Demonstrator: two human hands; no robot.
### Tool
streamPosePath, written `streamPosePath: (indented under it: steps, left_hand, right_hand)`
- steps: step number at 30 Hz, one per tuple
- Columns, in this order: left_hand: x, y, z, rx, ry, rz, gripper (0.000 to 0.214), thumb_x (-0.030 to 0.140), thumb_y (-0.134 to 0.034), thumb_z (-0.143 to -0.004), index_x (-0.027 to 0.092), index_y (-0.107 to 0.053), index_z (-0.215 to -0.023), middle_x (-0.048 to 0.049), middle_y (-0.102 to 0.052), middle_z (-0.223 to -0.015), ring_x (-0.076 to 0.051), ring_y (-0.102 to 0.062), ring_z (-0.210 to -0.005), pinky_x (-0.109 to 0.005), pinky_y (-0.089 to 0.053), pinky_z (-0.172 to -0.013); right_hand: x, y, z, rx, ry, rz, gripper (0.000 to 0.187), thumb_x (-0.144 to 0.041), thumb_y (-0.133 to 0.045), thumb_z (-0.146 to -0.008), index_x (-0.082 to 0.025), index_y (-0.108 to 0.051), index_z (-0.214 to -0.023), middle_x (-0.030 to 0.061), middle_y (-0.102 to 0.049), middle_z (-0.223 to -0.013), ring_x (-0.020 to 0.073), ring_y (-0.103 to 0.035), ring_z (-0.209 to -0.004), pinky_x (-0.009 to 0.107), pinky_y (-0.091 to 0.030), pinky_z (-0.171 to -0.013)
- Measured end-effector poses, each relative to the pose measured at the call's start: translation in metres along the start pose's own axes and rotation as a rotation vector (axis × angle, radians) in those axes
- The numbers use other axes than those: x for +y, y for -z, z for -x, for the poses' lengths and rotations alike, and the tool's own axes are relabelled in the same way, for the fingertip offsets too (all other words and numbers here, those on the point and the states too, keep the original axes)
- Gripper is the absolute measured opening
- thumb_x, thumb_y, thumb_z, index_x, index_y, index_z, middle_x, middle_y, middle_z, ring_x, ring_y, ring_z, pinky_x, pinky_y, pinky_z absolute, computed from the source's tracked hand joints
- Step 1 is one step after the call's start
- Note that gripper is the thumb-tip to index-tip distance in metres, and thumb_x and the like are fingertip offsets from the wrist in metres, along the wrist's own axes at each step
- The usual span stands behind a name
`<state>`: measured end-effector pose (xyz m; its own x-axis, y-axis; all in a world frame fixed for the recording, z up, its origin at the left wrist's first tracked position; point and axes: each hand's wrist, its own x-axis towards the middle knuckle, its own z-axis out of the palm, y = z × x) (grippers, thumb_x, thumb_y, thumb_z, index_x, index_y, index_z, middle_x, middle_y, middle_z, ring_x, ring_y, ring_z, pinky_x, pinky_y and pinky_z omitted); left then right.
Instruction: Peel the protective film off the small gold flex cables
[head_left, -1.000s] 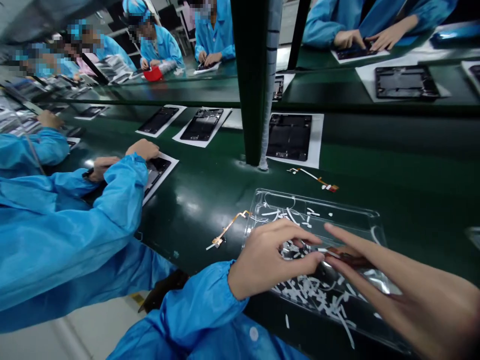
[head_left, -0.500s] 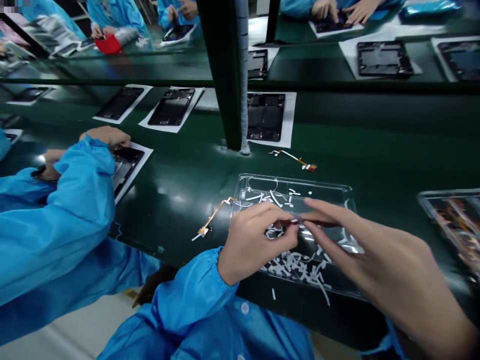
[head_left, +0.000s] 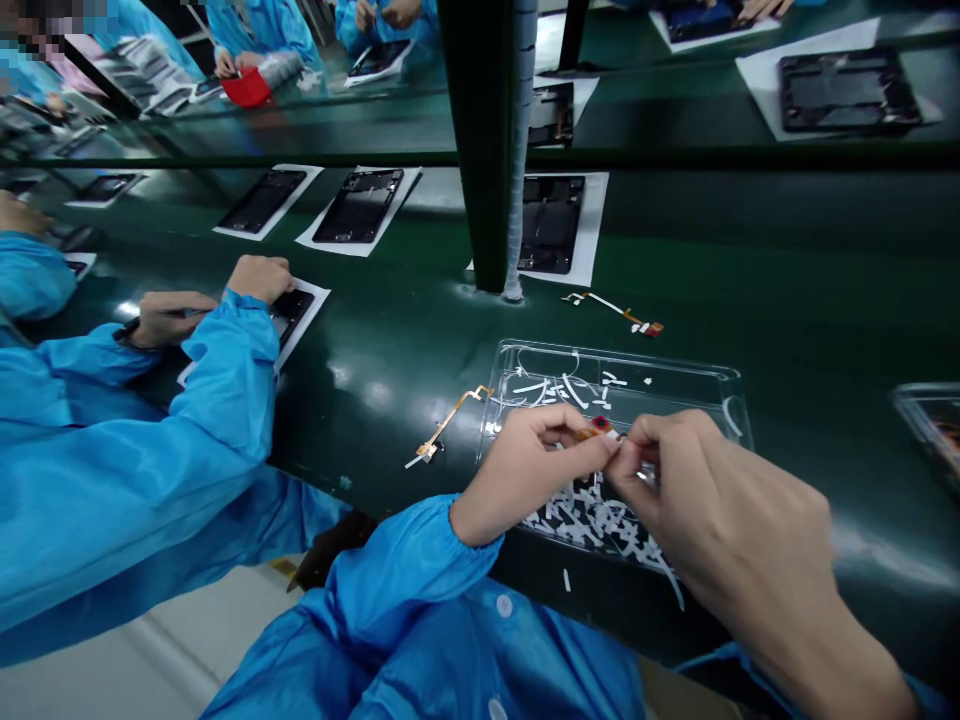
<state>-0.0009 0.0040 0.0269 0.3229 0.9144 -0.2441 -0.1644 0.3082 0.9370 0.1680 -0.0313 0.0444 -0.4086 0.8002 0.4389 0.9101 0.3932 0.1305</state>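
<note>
My left hand (head_left: 529, 470) pinches a small flex cable (head_left: 600, 424) with an orange strip and a dark red end between thumb and forefinger. My right hand (head_left: 712, 510) meets it, its thumb and forefinger closed at the cable's whitish edge; what lies between those fingertips is too small to make out. Both hands are above a clear plastic tray (head_left: 660, 358) strewn with white strips (head_left: 581, 515). One flex cable (head_left: 450, 420) lies left of the tray, touching or near its edge. Another flex cable (head_left: 619, 312) is on the green bench behind it.
A green post (head_left: 487, 150) with a wrapped tube stands behind the tray. Tablet bodies (head_left: 358, 207) on white sheets line the bench. At left, a co-worker's sleeve (head_left: 180, 420) and hands are over another tablet. A second clear tray (head_left: 926, 415) sits at the right edge.
My right fingers have closed from a spread pose and meet my left fingertips. The flex cable's red end now shows. The whole view has shifted, with things appearing farther right.
</note>
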Motion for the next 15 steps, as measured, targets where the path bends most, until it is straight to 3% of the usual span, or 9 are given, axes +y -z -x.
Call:
streamPosePath:
  steps: [2, 4, 7, 9, 11, 15]
  left_hand:
    - [-0.001, -0.002, 0.0, -0.038, 0.104, 0.161, 0.035, 0.04, -0.084, -0.075, 0.015, -0.06, -0.071, 0.0044, -0.056, -0.06, -0.005, -0.048, -0.052, -0.016, -0.036, -0.046]
    - [-0.003, -0.005, 0.001, -0.042, 0.125, 0.219, 0.036, 0.043, -0.082, -0.078, 0.015, -0.059, -0.07, 0.0059, -0.051, -0.054, -0.005, -0.045, -0.049, -0.016, -0.034, -0.044]
    - [-0.01, -0.01, 0.002, 0.089, -0.074, 0.096, 0.029, 0.038, -0.078, -0.082, 0.015, -0.064, -0.072, 0.0035, -0.057, -0.061, -0.005, -0.05, -0.052, -0.017, -0.04, -0.048]
    - [-0.014, -0.011, 0.002, 0.226, -0.264, -0.075, 0.023, 0.034, -0.077, -0.084, 0.014, -0.069, -0.075, 0.0003, -0.064, -0.072, -0.007, -0.056, -0.06, -0.019, -0.047, -0.054]
    - [-0.015, -0.01, 0.002, 0.289, -0.354, -0.197, 0.02, 0.033, -0.075, -0.087, 0.015, -0.073, -0.08, -0.0021, -0.068, -0.083, -0.008, -0.06, -0.065, -0.021, -0.051, -0.059]
    - [-0.006, -0.004, 0.004, 0.117, -0.211, -0.159, 0.024, 0.032, -0.066, -0.095, 0.014, -0.075, -0.083, -0.0027, -0.067, -0.08, -0.008, -0.061, -0.062, -0.022, -0.056, -0.06]
  right_hand:
    - [-0.005, 0.001, 0.0, 0.023, 0.002, 0.027, 0.007, -0.023, -0.055, -0.097, -0.02, -0.053, -0.091, 0.0041, -0.063, -0.078, 0.0149, -0.05, -0.057, 0.032, -0.031, -0.054]
    - [-0.009, 0.0, -0.002, 0.035, -0.03, -0.014, 0.005, -0.023, -0.054, -0.097, -0.02, -0.054, -0.093, 0.0036, -0.064, -0.078, 0.014, -0.051, -0.057, 0.031, -0.031, -0.054]
    - [-0.009, -0.002, -0.007, -0.004, -0.176, -0.28, 0.007, -0.025, -0.051, -0.097, -0.022, -0.054, -0.091, 0.0006, -0.064, -0.074, 0.0117, -0.054, -0.053, 0.029, -0.034, -0.05]
    - [-0.005, -0.002, -0.012, -0.089, -0.266, -0.546, 0.009, -0.026, -0.051, -0.096, -0.023, -0.053, -0.088, -0.0021, -0.063, -0.07, 0.0108, -0.055, -0.051, 0.026, -0.038, -0.048]
    - [0.002, 0.001, -0.016, -0.172, -0.289, -0.73, 0.012, -0.028, -0.052, -0.096, -0.024, -0.054, -0.085, -0.0034, -0.061, -0.068, 0.0108, -0.056, -0.053, 0.024, -0.042, -0.049]
    - [0.013, 0.011, -0.015, -0.121, -0.165, -0.623, 0.023, -0.031, -0.052, -0.102, -0.023, -0.061, -0.083, -0.0022, -0.063, -0.07, 0.0109, -0.057, -0.058, 0.027, -0.04, -0.052]
